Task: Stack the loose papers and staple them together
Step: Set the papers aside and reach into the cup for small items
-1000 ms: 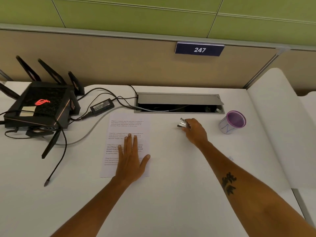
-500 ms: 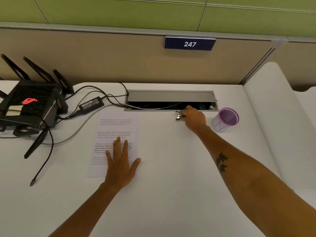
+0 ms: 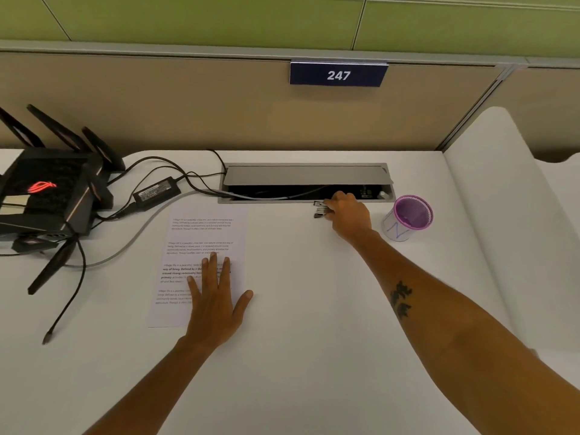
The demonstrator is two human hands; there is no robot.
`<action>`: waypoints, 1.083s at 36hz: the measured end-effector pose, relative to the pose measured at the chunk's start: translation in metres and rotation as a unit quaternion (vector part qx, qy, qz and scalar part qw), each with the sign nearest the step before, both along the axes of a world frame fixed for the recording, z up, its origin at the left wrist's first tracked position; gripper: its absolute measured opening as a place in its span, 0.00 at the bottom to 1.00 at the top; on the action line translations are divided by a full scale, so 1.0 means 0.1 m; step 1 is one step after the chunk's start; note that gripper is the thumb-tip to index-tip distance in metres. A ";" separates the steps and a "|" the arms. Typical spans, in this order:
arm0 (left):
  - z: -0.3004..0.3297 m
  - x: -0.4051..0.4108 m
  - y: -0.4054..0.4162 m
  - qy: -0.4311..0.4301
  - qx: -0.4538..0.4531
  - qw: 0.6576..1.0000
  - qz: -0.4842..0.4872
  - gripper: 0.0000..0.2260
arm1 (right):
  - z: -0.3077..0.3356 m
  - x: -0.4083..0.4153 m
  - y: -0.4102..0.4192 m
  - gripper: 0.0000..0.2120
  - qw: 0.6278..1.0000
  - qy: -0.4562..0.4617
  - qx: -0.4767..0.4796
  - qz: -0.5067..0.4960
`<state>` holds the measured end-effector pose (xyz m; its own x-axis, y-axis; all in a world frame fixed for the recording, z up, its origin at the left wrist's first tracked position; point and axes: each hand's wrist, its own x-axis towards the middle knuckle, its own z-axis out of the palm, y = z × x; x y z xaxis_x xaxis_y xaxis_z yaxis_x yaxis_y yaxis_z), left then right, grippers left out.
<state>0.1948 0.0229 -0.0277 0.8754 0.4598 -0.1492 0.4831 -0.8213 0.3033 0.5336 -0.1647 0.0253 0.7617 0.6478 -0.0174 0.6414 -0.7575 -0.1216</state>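
Printed papers (image 3: pixel 201 246) flat; stapler (image 3: pixel 320 210) beyond

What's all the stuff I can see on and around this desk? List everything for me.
papers: one stack (sheet count unclear), white with printed text, left of centre on the desk
stapler: one, dark and silver, in front of the cable box
cable box: one, grey, lid raised, at the back of the desk
cup: one, purple mesh with white wrap, right of the cable box
router: one, black with red logo, far left
power adapter: one, black, beside the router
cables: several, black and grey, left side
number sign: one, navy, reads 247, on the partition
desk: one, white
left hand: flat on the papers
right hand: gripping the stapler
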 end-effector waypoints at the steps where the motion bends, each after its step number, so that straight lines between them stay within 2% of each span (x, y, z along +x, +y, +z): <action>1: 0.00 0.01 -0.01 0.001 0.000 1.000 -0.001 0.44 | 0.00 -0.01 -0.01 0.15 1.000 -0.002 0.005 -0.003; 5: 0.02 0.01 -0.05 -0.003 -0.009 1.000 -0.005 0.44 | -0.01 -0.10 -0.07 0.27 0.999 -0.001 0.029 -0.035; 7: 0.03 0.03 -0.07 -0.012 -0.021 1.000 -0.008 0.44 | -0.02 -0.16 -0.12 0.30 0.998 -0.004 0.046 -0.048; 12: 0.10 0.10 -0.21 -0.028 -0.046 0.998 -0.023 0.43 | -0.06 -0.41 -0.33 0.28 0.994 -0.023 0.097 -0.038; 21: 0.24 0.32 -0.62 -0.021 -0.027 0.998 -0.059 0.43 | -0.10 -0.89 -0.91 0.27 0.998 0.005 0.066 -0.019; 34: 0.32 0.51 -1.30 -0.010 -0.032 0.991 -0.130 0.41 | -0.03 -1.25 -1.88 0.28 0.991 0.047 0.053 -0.113; 39: 0.35 0.60 -1.47 -0.010 -0.047 0.984 -0.171 0.45 | -0.03 -1.35 -2.07 0.29 0.986 0.052 0.053 -0.149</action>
